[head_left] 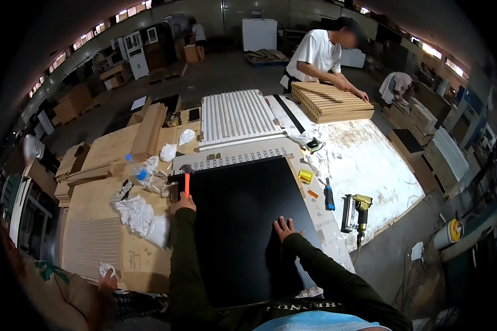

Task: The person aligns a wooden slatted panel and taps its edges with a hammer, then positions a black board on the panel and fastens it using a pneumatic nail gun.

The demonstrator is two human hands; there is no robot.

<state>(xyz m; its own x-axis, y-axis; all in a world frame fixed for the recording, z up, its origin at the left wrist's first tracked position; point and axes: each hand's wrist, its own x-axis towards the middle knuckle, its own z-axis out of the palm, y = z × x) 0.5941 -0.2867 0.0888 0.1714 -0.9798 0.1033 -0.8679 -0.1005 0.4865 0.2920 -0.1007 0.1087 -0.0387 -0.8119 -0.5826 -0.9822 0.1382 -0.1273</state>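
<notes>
A large black panel (237, 220) lies flat in front of me on the worktable. At its far left corner, my left hand (184, 203) grips a hammer (187, 185) by its orange handle, with the dark head pointing away from me. My right hand (285, 227) rests on the panel's right side, fingers spread and nothing in them. A pale board with printed marks (243, 157) shows past the panel's far edge. Beyond it sits a white slatted panel (238, 116).
A nail gun (361, 208), a blue-handled tool (329, 196) and a yellow tape roll (305, 176) lie to the right. Left are a water bottle (141, 174) and crumpled white cloths (133, 214). A co-worker (320, 58) handles wooden slats (331, 99); another person's hand (108, 280) holds a cloth at lower left.
</notes>
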